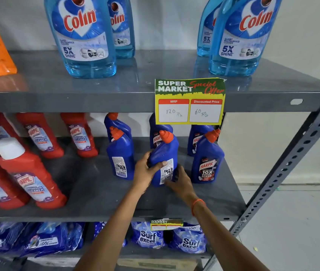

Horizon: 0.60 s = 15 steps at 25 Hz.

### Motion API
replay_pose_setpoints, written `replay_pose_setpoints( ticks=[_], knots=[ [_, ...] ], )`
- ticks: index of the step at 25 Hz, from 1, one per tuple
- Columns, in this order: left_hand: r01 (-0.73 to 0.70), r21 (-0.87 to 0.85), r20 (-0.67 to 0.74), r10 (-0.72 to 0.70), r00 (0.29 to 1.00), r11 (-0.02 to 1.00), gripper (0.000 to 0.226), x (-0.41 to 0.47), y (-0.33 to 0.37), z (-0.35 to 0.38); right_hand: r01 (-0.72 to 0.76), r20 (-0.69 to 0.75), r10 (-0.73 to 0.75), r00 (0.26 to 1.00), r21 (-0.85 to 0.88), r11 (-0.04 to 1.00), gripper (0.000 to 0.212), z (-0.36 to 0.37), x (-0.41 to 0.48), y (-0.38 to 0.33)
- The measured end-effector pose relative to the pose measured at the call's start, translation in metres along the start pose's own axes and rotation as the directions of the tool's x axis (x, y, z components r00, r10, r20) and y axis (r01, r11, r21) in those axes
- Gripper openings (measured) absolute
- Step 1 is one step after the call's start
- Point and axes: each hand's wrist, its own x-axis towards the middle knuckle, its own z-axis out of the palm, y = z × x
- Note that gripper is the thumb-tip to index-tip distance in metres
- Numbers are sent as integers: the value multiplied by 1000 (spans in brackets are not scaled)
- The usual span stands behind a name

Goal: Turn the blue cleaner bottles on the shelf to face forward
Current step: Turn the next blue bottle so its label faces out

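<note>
Left hand (145,172) and right hand (181,181) wrapped around middle blue Harpic bottle (164,153), barcode label facing out, on grey shelf (96,188).

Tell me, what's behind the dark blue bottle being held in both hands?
Behind the dark blue plastic bottle with the orange cap stands another blue Harpic bottle, its red label partly showing. Its base is covered, and the yellow price card hides its top.

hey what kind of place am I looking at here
Most likely a supermarket cleaning-products aisle. A green and yellow paper price tag reading "Super Market" hangs on the grey metal shelf, over rows of dark blue plastic cleaner bottles and red plastic cleaner bottles.
</note>
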Motion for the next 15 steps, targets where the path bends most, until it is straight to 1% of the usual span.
replay_pose_setpoints(
  ticks=[2, 4, 5, 6, 7, 9, 10, 11, 12, 13, 14, 15],
  knots=[
    [14, -47, 36, -12, 999, 999, 51, 1, 2, -4, -11, 94, 7, 996, 35, 999, 55, -11, 2, -1],
    [15, -115, 49, -9, 999, 993, 48, -3, 9, -6, 0, 116, -7, 993, 60, 998, 54, -13, 1, -4],
    [-1, -129, 41, 7, 999, 992, 47, -6, 15, -5, 25, 81, -30, 996, 68, 997, 53, -12, -1, -6],
    [-29, -115, 14, 31, 999, 993, 47, -7, 19, -2, 50, 8, -51, 999, 63, 997, 52, -8, -5, -7],
    [-71, -45, -17, 71, 997, 996, 52, -9, 25, 3, 81, -71, -77, 994, 59, 995, 51, -4, -8, -8],
    [-123, 110, -96, 133, 986, 986, 72, -15, 36, 19, 140, -193, -128, 973, 47, 989, 45, 2, -18, -12],
    [-112, 156, -165, 138, 977, 981, 78, -17, 42, 27, 169, -231, -157, 960, 32, 985, 43, 5, -22, -12],
    [-79, 193, -231, 123, 965, 978, 79, -18, 48, 33, 193, -252, -181, 951, 21, 981, 41, 8, -26, -12],
    [-49, 228, -277, 113, 954, 972, 75, -19, 55, 36, 202, -261, -191, 946, 15, 979, 41, 11, -30, -11],
    [-29, 247, -289, 102, 952, 969, 67, -18, 58, 35, 206, -263, -192, 945, 25, 978, 42, 12, -33, -9],
    [-23, 233, -278, 89, 956, 972, 57, -16, 60, 32, 195, -257, -181, 949, 29, 980, 45, 13, -34, -8],
    [-30, 177, -256, 75, 964, 984, 49, -13, 61, 28, 179, -241, -166, 956, 32, 983, 48, 12, -33, -6]
  ],
)
